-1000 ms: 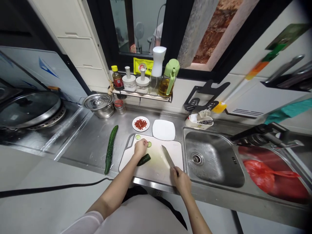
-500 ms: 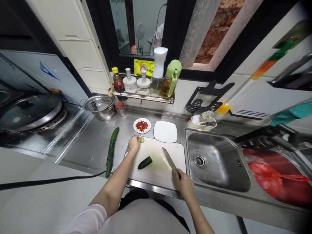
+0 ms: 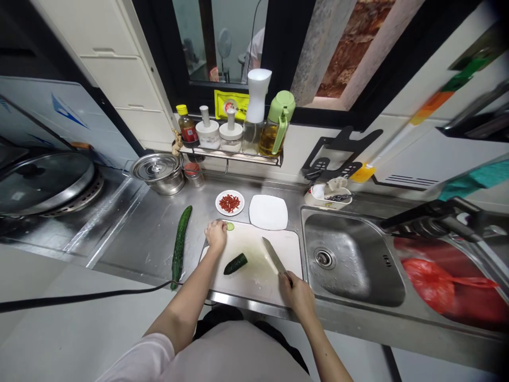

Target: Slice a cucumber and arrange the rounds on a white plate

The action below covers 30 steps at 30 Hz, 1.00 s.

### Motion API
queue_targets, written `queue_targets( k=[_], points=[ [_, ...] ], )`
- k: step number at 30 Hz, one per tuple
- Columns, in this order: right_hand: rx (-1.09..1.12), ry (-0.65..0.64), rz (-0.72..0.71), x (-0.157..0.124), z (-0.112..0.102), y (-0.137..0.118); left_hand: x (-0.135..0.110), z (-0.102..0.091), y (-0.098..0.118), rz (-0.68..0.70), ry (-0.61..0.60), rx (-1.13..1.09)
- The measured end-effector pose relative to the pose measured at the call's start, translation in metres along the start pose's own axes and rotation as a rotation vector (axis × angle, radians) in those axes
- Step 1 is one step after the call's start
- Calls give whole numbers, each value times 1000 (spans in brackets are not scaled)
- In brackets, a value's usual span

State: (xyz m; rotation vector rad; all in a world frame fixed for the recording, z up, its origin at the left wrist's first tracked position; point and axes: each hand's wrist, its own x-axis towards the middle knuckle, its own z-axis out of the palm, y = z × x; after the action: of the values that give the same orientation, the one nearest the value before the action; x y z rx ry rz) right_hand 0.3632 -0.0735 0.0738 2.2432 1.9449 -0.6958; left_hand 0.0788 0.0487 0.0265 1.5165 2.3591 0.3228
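Note:
My left hand rests with curled fingers at the far left corner of the white cutting board, touching a cucumber slice. My right hand grips the handle of a kitchen knife, whose blade points away over the board. A short cucumber piece lies in the middle of the board between my hands. A whole cucumber lies on the steel counter left of the board.
Behind the board stand a small plate of red chilli and a white square plate. A steel sink is to the right, with a red bag beyond. A lidded pot, a wok lid and a condiment rack lie behind.
My left hand left the short cucumber piece and moved with slices to the board's far left corner. The knife hand has hardly moved.

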Motion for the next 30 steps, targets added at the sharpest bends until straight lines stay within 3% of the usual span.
queue_targets(
  k=[5, 8, 15, 19, 30],
  points=[
    [8, -5, 12, -1, -2, -7, -4, -1, -1, -36, 54, -89],
    [16, -8, 11, -1, -3, -10, -18, -2, -3, -44, 100, -199],
    [27, -3, 7, 4, 0, -13, -87, 6, -11, 188, 59, -396],
    [27, -16, -33, 8, 2, -19, -112, 10, -19, 305, 35, -414],
    [20, -130, -170, 0, 3, -49, -120, 23, -27, 567, -33, -311]
  ],
)
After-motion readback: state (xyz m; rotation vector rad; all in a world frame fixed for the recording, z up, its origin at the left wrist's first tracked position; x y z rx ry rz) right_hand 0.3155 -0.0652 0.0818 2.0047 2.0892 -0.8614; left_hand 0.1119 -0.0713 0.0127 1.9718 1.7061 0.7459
